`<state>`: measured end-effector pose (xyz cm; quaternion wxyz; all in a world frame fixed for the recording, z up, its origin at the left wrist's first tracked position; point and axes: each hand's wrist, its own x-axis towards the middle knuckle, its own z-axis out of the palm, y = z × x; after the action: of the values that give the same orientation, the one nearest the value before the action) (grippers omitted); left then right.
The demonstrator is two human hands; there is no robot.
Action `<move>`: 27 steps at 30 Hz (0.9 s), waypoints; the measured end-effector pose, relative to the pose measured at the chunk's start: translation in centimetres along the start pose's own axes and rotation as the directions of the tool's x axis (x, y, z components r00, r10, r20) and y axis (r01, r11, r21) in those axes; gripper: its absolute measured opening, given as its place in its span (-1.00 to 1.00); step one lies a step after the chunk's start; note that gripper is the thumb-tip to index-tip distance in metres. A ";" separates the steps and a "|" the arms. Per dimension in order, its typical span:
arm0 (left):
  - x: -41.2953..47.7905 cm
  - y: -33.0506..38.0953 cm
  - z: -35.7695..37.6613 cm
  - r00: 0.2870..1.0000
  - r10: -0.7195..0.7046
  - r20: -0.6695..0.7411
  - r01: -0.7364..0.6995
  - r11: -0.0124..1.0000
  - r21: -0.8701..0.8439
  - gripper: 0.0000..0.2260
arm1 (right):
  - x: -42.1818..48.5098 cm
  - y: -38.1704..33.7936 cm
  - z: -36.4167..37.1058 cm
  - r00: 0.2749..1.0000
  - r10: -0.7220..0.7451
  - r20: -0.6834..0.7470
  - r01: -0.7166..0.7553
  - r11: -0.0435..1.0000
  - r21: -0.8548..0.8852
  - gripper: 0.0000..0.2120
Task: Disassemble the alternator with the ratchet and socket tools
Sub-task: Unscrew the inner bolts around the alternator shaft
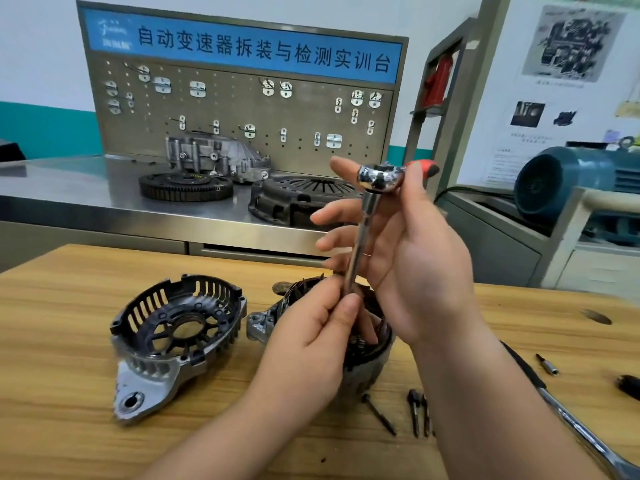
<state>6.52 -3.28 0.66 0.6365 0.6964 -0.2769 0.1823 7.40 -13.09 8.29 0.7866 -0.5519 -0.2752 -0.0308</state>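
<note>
A small ratchet with a red handle stands upright on a long chrome extension bar above the alternator body, whose copper windings show. My right hand holds the ratchet head between thumb and forefinger, the other fingers spread straight behind the bar. My left hand pinches the bar's lower end just above the alternator. The removed end housing lies open side up to the left on the wooden table.
Several loose long bolts lie in front of the alternator. A larger chrome ratchet handle, a small bit and a black part lie at the right. Behind stands a steel bench with a flywheel, a clutch cover and a pegboard.
</note>
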 end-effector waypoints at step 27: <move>1.8 2.5 -3.2 0.983 0.135 -0.120 -0.164 0.946 -0.278 -0.73 | -6.0 5.0 2.0 0.987 -0.026 -0.158 -0.159 -0.286 -0.945 -0.53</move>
<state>6.73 -0.52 4.13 0.7280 0.5637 -0.3203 0.2226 3.28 -10.95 1.64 0.0438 -0.9710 -0.0629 -0.2266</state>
